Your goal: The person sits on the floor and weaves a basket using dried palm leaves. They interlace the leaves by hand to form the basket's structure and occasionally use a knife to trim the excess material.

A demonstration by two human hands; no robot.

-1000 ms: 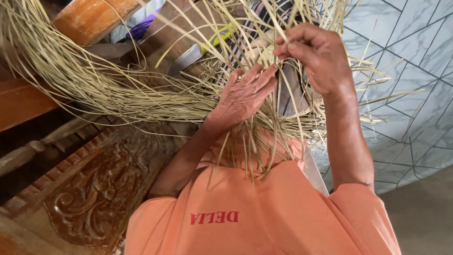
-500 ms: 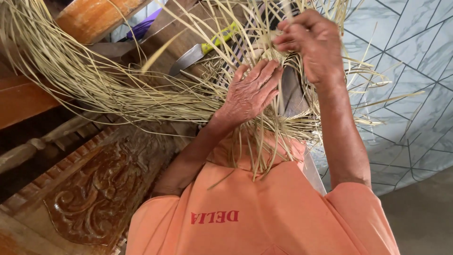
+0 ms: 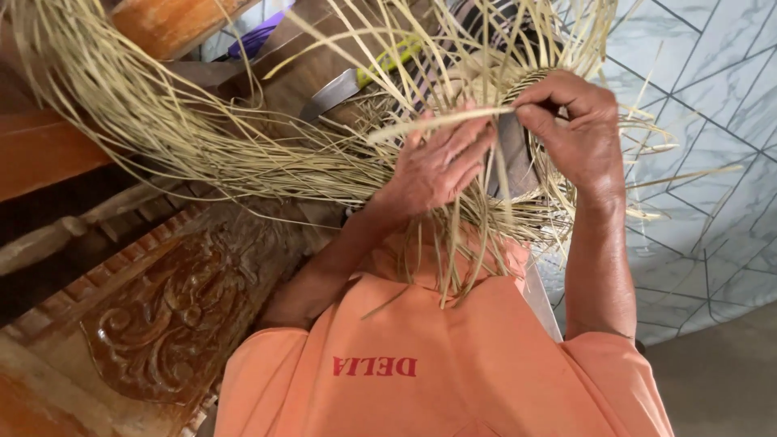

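Hands work a half-woven basket [image 3: 518, 137] (nothing inside): right [image 3: 579, 133] pinches a strand [image 3: 441, 123], left [image 3: 441, 166] lies spread open.

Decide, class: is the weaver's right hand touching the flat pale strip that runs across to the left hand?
Touching. The head view shows the right hand pinching one end of the pale strip between thumb and fingers, with no gap; the strip crosses over the left hand.

Knife [image 3: 344, 87] behind woven strips [image 3: 324, 166]
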